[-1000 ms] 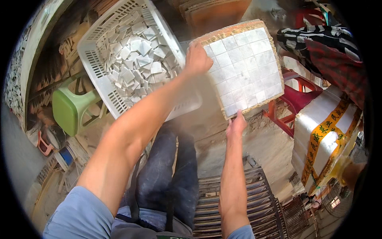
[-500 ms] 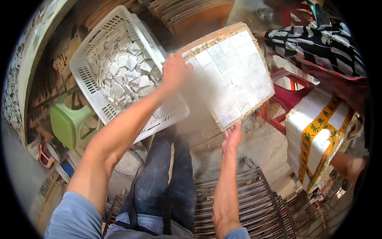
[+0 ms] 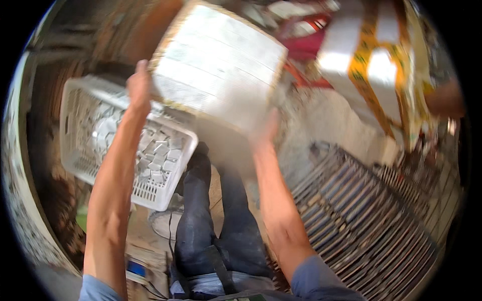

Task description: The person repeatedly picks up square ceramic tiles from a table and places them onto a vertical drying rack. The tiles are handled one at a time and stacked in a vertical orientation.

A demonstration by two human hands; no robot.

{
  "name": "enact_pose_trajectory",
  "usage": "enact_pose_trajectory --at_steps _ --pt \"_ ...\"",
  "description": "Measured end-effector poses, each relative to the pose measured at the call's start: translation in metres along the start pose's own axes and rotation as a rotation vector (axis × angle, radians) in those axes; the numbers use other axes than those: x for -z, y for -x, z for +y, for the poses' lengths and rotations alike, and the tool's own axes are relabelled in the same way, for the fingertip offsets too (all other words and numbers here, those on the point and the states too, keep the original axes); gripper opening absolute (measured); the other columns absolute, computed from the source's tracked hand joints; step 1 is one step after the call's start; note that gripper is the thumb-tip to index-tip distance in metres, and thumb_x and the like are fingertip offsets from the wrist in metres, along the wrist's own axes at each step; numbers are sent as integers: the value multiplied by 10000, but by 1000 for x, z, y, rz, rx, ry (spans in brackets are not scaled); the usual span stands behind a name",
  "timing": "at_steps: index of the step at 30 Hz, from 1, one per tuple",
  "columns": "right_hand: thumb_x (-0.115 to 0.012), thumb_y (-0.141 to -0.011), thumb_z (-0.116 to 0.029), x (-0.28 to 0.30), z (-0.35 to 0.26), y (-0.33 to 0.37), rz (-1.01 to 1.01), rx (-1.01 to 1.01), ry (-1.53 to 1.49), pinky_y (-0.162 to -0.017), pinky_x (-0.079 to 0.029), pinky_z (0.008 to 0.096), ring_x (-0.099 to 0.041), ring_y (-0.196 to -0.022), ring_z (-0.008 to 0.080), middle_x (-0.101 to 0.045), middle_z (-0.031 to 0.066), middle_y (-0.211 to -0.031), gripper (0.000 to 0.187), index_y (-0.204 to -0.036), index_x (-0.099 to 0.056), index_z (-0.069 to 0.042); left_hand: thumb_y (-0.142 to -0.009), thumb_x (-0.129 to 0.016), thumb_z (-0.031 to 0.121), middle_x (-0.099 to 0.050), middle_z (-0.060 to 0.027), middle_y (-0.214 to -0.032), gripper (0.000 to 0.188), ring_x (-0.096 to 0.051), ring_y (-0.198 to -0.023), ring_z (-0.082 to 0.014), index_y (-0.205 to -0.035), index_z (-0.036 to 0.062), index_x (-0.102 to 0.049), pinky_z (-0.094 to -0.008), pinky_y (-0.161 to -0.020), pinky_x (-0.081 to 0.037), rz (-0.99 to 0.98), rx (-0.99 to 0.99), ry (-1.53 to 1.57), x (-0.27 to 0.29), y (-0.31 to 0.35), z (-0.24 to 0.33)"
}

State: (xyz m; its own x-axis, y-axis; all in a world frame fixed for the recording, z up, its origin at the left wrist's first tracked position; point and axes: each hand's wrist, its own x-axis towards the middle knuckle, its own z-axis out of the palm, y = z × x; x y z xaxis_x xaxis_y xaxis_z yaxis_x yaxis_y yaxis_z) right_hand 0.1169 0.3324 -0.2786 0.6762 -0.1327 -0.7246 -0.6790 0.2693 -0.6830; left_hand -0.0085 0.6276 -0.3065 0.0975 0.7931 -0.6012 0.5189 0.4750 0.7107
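A square board covered with white tiles, its rough edge tan, is held up in front of me between both hands. My left hand grips its left edge, with the fingers partly hidden. At the lower right edge my right hand is closed on the board, though motion smears it. Below my left forearm stands a white plastic basket with slotted walls. Many loose white tile pieces lie in it.
A slatted metal rack fills the lower right. Beyond it are a white foam box with yellow tape and a red stool. Another person's hand is by the box. A pale curved ledge runs down the left side.
The tiled board has moved left and farther up in view, turning as both hands carry it. My view has swung right, so the basket, foam box and rack appear shifted.
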Motion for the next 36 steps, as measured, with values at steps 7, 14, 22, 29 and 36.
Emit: enact_pose_trajectory --at_steps 7,14,22,29,36 --pt "-488 -890 -403 70 -12 51 275 -55 -15 -662 -407 330 -468 -725 154 -519 54 -778 418 -770 -517 -4 -893 -457 466 -535 -71 -955 507 -518 -847 -176 -1061 -4 -541 -304 -765 -423 -203 -31 7 40 108 15" --pt "-513 -892 -312 230 16 124 475 -88 -219 -662 -372 315 -430 -717 135 -507 31 -754 360 -753 -537 19 -900 -445 440 -442 11 -705 407 -414 -652 -111 -765 61 -505 -253 -610 -364 -249 -98 -63 40 242 -48" --pt "-534 -859 -328 406 34 174 797 -170 -287 -657 -401 313 -479 -687 151 -527 26 -743 351 -757 -569 6 -894 -470 403 -512 -4 -686 386 -478 -649 -116 -784 43 -560 -287 -581 -386 -367 -139 -355 -37 341 -143" --pt "-559 -849 -340 514 72 197 982 -168 -743 -699 -434 331 -524 -748 172 -568 41 -846 344 -918 -595 -4 -877 -474 407 -485 -50 -625 465 -438 -641 -166 -700 -17 -553 -344 -604 -374 -571 -393 -614 -135 434 -194" --pt "-315 -935 -353 554 111 178 927 -16 -958 -929 -393 366 -540 -1044 240 -582 86 -1103 422 -1154 -513 -51 -866 -439 477 -495 -236 -614 573 -452 -583 -315 -722 -60 -580 -415 -640 -377 -811 -838 -987 -239 480 -266"
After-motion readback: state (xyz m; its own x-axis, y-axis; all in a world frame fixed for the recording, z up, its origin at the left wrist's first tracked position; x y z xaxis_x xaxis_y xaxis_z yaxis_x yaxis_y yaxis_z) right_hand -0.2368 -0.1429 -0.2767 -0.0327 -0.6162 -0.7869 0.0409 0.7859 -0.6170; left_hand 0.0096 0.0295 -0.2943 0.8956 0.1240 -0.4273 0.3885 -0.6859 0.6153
